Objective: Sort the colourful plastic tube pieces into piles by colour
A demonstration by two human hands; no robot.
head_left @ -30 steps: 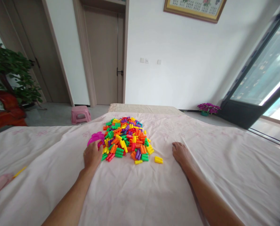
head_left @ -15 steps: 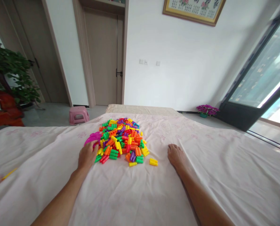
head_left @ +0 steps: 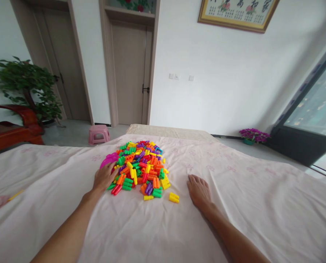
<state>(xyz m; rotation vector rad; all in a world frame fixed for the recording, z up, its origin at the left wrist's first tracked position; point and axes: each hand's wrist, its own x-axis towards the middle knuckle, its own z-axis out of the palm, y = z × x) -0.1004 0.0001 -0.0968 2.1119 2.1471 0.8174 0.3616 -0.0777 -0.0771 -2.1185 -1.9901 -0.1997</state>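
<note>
A heap of colourful plastic building pieces (head_left: 141, 166) lies on the pale floral cloth (head_left: 141, 233). At the heap's left edge is my left hand (head_left: 105, 177), its fingers stretched out against the nearest pieces; I see nothing held in it. Just behind those fingers shows a magenta plastic item (head_left: 109, 159), partly hidden by the hand and the pieces. My right hand (head_left: 199, 190) rests palm down on the cloth, fingers extended and holding nothing. Between it and the heap sits a single yellow double-tube piece (head_left: 174, 197), apart from my fingers.
At the far left of the cloth is a pinkish item with a yellow stick (head_left: 15, 195). Beyond the cloth stand a pink stool (head_left: 99, 134), a wooden chair (head_left: 28, 124), a green potted plant (head_left: 28, 82) and a pot of purple flowers (head_left: 253, 135).
The camera view has turned slightly left and tilted. My left hand's fingers reach further onto the heap's edge. My right hand is somewhat closer to the loose yellow piece.
</note>
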